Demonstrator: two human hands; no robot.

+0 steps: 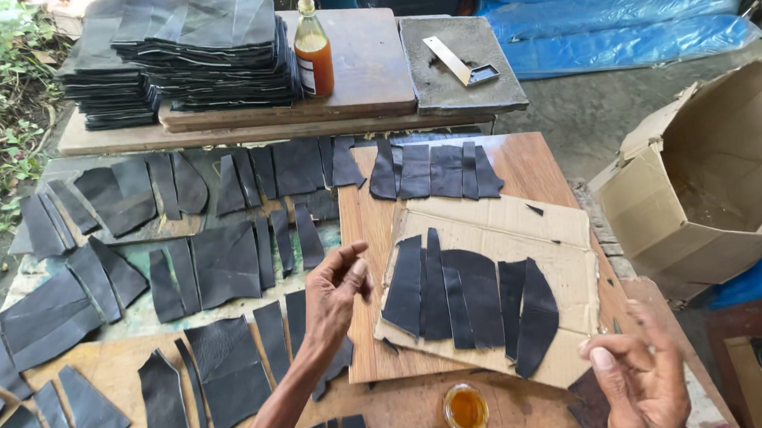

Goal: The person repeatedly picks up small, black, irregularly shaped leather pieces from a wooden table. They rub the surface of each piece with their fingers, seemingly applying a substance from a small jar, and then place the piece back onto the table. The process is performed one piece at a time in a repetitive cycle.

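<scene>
Leather strips [470,301] lie upright on cardboard [569,255], long axes pointing away; left hand [333,292] and right hand [638,374] hover empty, loosely open.

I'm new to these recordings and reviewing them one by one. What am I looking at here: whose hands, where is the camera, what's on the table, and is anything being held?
There is no machine: a person works with bare hands, and the single camera sits on their head, looking down. The left hand hovers open over the table, fingers loosely curled; the right hand is at the lower right, also open. Neither holds anything. Between them lies a cardboard sheet carrying a row of black leather pieces. Many more black pieces are spread over the wooden tabletop, and stacks of them sit at the back beside a bottle of orange liquid. A small cup of amber liquid stands near the front edge. An open cardboard box lies on the right.
</scene>
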